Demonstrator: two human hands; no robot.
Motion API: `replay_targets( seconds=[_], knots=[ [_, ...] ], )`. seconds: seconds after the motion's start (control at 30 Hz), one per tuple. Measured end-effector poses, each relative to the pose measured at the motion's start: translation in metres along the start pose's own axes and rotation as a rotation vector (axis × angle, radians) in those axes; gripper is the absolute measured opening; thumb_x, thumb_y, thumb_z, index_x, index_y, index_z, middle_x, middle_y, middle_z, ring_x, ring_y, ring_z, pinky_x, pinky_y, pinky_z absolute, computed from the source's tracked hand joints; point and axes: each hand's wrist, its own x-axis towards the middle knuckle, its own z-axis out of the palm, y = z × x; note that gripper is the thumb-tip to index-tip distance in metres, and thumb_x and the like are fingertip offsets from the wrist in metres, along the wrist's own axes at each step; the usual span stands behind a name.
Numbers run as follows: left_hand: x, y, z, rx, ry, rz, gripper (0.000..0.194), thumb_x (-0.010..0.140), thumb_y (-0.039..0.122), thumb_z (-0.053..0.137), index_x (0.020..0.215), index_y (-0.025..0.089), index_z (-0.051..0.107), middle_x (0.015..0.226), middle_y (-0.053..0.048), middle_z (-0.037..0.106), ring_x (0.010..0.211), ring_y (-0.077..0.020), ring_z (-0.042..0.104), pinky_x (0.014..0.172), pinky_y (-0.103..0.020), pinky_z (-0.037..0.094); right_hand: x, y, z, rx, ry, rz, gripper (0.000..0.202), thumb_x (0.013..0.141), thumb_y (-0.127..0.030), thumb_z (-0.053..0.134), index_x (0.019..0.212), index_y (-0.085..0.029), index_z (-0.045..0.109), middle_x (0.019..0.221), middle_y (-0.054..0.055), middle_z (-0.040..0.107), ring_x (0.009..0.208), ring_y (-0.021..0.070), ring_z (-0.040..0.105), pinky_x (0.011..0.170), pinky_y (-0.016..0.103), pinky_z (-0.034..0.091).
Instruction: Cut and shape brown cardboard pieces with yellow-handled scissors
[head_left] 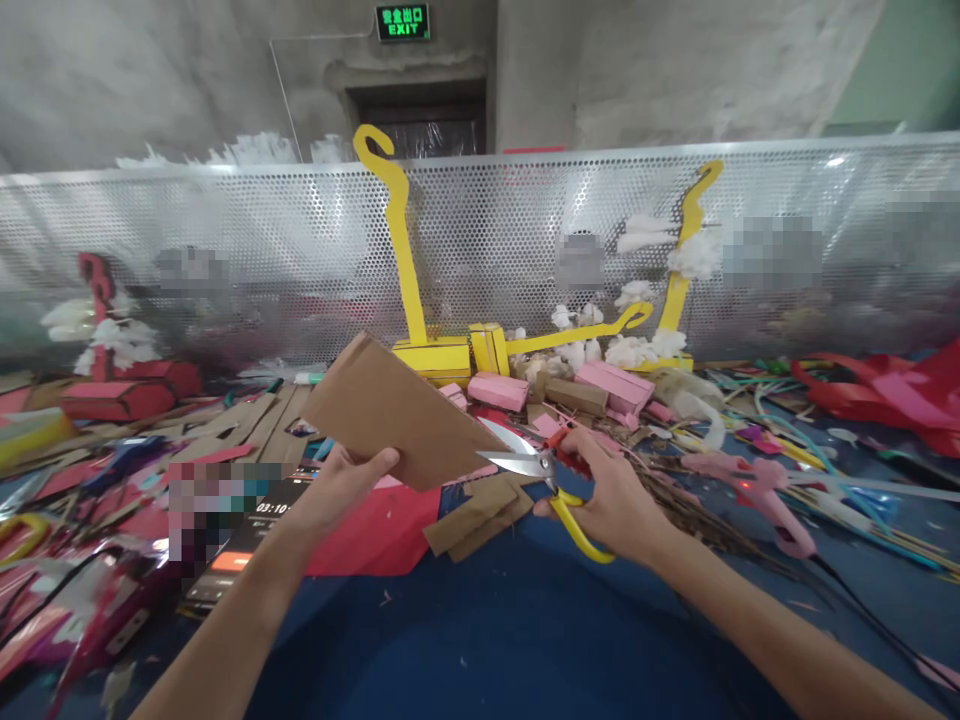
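Note:
My left hand (349, 485) grips a flat brown piece of cardboard (397, 410) by its lower edge, thumb on the near face. The sheet is tilted up over the table. In my right hand (611, 495) is a pair of scissors (581, 530) with yellow and red-orange handles. Their blades are spread at the cardboard's right corner, one seeming to pass behind it; whether they bite into it I cannot tell. Below lie cut cardboard strips (480, 520) and a red sheet (375, 535), the latter partly hidden by my left hand and the cardboard.
A pink glue gun (757, 490) with a lit red light and a black cord lies at right. A phone (247, 545) is by my left forearm. Yellow hooked cardboard shapes (409, 270) and pink blocks (499, 390) stand before a perforated metal panel (300, 230). Scraps clutter the left.

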Motion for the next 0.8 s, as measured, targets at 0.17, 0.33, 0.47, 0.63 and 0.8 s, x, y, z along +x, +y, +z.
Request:
replay_targets(
  seconds=[0.17,0.33,0.47,0.63,0.8],
  knots=[
    [-0.001,0.000,0.000,0.014,-0.014,0.003,0.040,0.079,0.042,0.079,0.109,0.018,0.069,0.114,-0.012,0.075,0.108,-0.0300,0.068,0.092,-0.043,0.058,0.000,-0.001,0.000,0.006,-0.006,0.020,0.038,0.076,-0.040,0.077,0.097,-0.025,0.048,0.087,0.001,0.062,0.073,0.0196,0.056,0.064,0.028,0.041],
    [-0.002,0.004,0.002,-0.002,-0.027,-0.003,0.044,0.078,0.043,0.080,0.112,0.018,0.068,0.115,-0.012,0.074,0.110,-0.0308,0.067,0.091,-0.044,0.058,-0.001,0.000,0.001,0.008,-0.007,0.022,0.039,0.076,-0.041,0.077,0.095,-0.025,0.048,0.083,0.000,0.062,0.069,0.0185,0.055,0.061,0.027,0.040],
    [-0.001,0.003,0.002,-0.020,-0.018,0.001,0.048,0.078,0.043,0.080,0.117,0.019,0.068,0.116,-0.011,0.074,0.107,-0.0290,0.068,0.091,-0.044,0.058,0.000,-0.002,0.000,0.017,0.004,0.015,0.038,0.075,-0.041,0.078,0.091,-0.024,0.048,0.079,-0.001,0.061,0.066,0.0173,0.052,0.059,0.026,0.040],
    [-0.001,0.002,0.004,-0.031,0.021,-0.018,0.046,0.074,0.042,0.083,0.111,0.018,0.070,0.111,-0.010,0.076,0.101,-0.0273,0.070,0.089,-0.042,0.058,-0.001,0.000,0.003,0.078,-0.001,0.014,0.033,0.076,-0.043,0.077,0.088,-0.022,0.054,0.068,-0.003,0.057,0.059,0.0149,0.048,0.055,0.025,0.038],
    [-0.002,0.007,0.011,-0.079,0.021,-0.027,0.058,0.071,0.044,0.085,0.120,0.019,0.068,0.112,-0.010,0.076,0.101,-0.0281,0.070,0.089,-0.046,0.058,-0.003,0.006,0.008,0.046,0.024,0.008,0.035,0.078,-0.041,0.075,0.069,-0.023,0.046,0.055,-0.007,0.044,0.050,0.0116,0.037,0.050,0.024,0.031]
  ],
)
